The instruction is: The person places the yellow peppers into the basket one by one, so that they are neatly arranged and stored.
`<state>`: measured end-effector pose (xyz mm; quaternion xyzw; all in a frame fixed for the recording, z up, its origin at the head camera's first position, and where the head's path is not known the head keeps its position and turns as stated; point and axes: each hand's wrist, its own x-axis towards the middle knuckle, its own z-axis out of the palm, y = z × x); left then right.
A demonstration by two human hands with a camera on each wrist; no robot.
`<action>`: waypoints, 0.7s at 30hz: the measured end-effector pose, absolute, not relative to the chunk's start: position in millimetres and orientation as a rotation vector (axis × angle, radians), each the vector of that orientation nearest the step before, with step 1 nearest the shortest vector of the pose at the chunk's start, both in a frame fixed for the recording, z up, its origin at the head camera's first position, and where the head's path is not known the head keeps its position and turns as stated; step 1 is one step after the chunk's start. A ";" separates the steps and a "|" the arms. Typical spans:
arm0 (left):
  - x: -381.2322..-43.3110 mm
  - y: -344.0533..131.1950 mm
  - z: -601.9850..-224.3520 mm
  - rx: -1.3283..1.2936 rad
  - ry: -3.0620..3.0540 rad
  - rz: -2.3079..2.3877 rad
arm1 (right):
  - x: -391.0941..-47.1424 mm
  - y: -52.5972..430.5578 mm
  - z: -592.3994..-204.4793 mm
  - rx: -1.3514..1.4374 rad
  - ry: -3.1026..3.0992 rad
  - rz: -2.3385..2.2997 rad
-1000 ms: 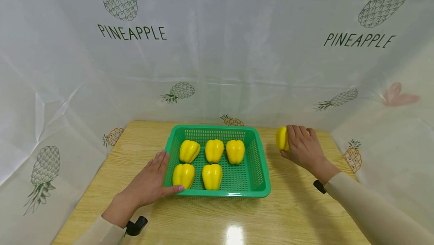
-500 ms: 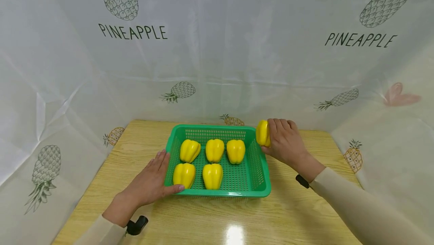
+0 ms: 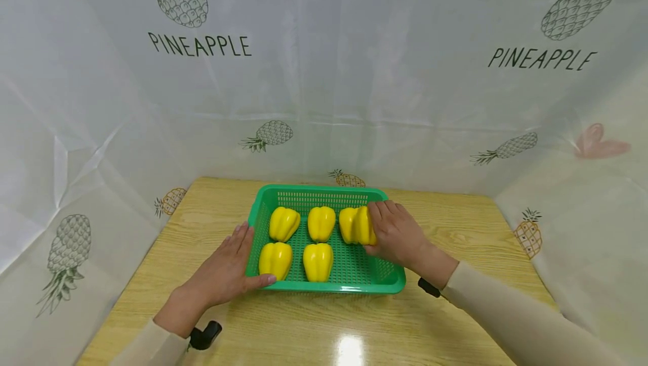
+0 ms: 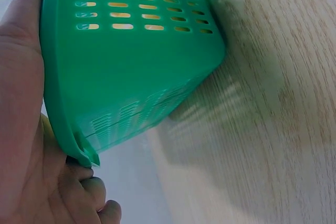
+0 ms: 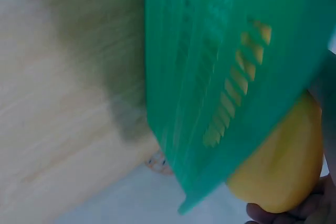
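In the head view a green plastic basket (image 3: 349,288) holds several yellow bell peppers, two rows of them on its slotted floor. My left hand (image 3: 223,270) rests on the basket's left front corner, fingers straight along the left rim and thumb across the front rim. My right hand (image 3: 397,234) is over the basket's right side and grips a yellow bell pepper (image 3: 364,226). That one partly covers the back-right bell pepper (image 3: 347,224); whether they touch I cannot tell. In the right wrist view the gripped pepper (image 5: 283,161) shows above the basket's rim, blurred.
The basket stands on a light wooden table (image 3: 283,326). A white sheet (image 3: 354,85) printed with pineapples hangs behind the table and along both sides. Each wrist carries a black strap; the left strap (image 3: 205,335) shows most plainly.
My right hand has carried the bell pepper leftward from the table's right side, over the basket's right rim and down inside. The left hand has stayed at the corner.
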<state>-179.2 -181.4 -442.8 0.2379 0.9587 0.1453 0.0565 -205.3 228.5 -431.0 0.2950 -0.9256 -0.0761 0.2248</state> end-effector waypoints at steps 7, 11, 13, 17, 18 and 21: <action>-179.6 -181.0 -442.9 0.727 2.907 0.448 | -194.8 215.0 -443.6 0.880 -2.581 -0.198; -180.0 -180.4 -442.8 0.725 2.907 0.452 | -190.0 211.3 -445.3 0.925 -2.610 -0.189; -180.0 -180.1 -442.5 0.723 2.905 0.457 | -187.5 209.7 -445.4 0.942 -2.626 -0.207; -180.3 -179.8 -442.9 0.720 2.899 0.465 | -182.7 207.2 -445.4 0.975 -2.659 -0.257; -180.4 -179.8 -443.1 0.718 2.899 0.465 | -181.9 206.5 -445.4 0.982 -2.666 -0.263; -180.5 -179.9 -443.8 0.714 2.898 0.464 | -180.9 204.6 -445.9 0.996 -2.686 -0.271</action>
